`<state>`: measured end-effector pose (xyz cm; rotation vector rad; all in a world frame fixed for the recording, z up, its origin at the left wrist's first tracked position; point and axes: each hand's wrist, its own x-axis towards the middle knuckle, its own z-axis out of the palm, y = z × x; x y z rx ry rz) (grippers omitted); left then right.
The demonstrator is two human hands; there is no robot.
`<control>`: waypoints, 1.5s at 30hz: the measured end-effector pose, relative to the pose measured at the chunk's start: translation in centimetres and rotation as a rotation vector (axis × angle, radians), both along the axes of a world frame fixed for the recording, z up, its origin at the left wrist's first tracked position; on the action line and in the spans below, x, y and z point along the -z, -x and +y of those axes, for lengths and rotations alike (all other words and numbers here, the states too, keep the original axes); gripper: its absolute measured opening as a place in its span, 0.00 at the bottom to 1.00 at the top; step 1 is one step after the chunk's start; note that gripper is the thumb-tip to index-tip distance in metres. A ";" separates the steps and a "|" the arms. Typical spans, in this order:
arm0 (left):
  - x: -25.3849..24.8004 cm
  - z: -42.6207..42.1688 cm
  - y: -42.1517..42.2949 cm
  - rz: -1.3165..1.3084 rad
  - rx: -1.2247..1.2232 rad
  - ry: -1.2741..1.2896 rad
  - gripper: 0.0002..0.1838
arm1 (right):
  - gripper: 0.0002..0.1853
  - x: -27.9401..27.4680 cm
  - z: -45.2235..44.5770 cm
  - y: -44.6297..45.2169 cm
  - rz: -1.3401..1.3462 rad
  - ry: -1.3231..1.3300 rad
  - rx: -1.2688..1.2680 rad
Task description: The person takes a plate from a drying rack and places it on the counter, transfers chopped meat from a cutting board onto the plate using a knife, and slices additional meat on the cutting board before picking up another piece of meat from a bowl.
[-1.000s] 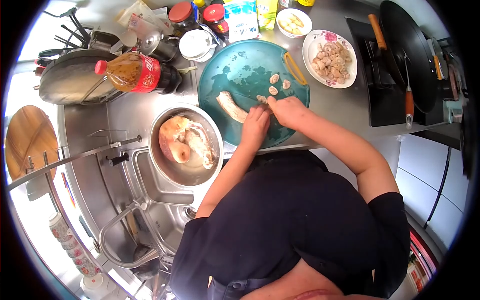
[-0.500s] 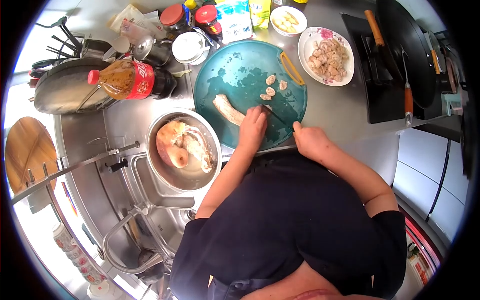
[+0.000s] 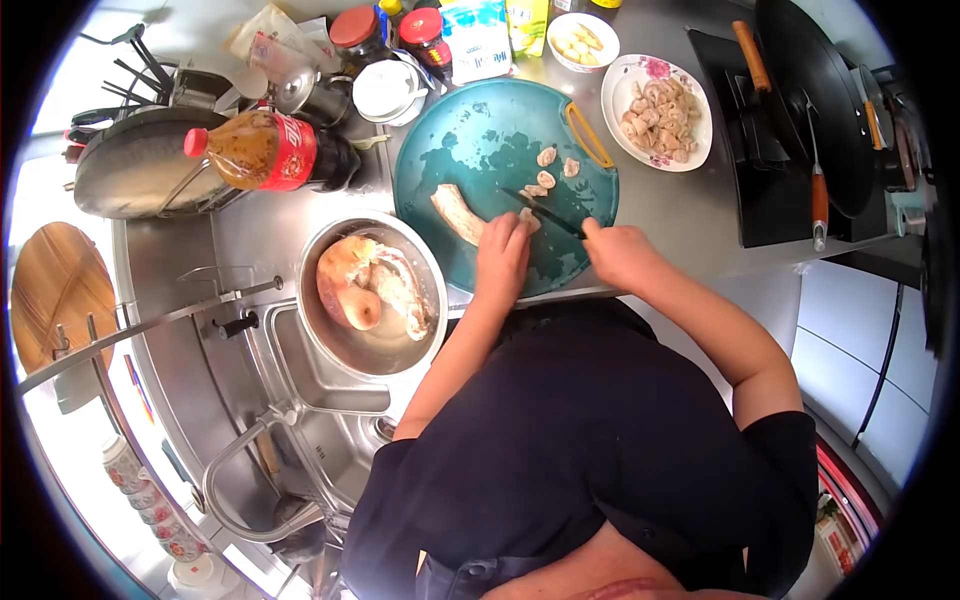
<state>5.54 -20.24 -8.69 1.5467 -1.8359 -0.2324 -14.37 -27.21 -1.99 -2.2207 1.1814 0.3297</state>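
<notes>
A round green cutting board [image 3: 450,130] with a yellow handle lies on the counter. My left hand [image 3: 503,258] is closed on the near end of a long pale piece of meat [image 3: 457,214], which looks like intestine. In my right hand [image 3: 622,257], fingers wrapped round its handle, is a kitchen knife [image 3: 553,216]. Its dark blade points up and left, just beyond my left fingertips. A small cut piece [image 3: 530,220] lies between the blade and those fingertips. Several slices [image 3: 546,180] sit farther up the board.
Left of the board, a steel bowl [image 3: 311,318] holds more meat beside the sink [image 3: 340,400]. A cola bottle [image 3: 290,152] stands behind it. A flowered plate of cut meat [image 3: 613,90], a small white bowl [image 3: 584,66] and a wok [image 3: 820,110] are at the right.
The knife blade has swung up and away from my left fingers, and a cut piece now shows beside them. The view has shifted slightly.
</notes>
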 end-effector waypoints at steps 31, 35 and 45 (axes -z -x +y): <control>-0.4 -2.8 0.5 -0.076 -0.062 -0.031 0.16 | 0.07 -1.7 1.3 1.7 -0.028 0.095 -0.014; 0.2 -2.7 0.2 -0.130 -0.013 -0.037 0.13 | 0.08 -1.2 1.6 1.0 -0.003 0.005 0.015; -0.6 -1.7 -0.3 -0.027 0.053 -0.068 0.16 | 0.08 2.5 -2.5 -6.4 -0.181 0.058 0.098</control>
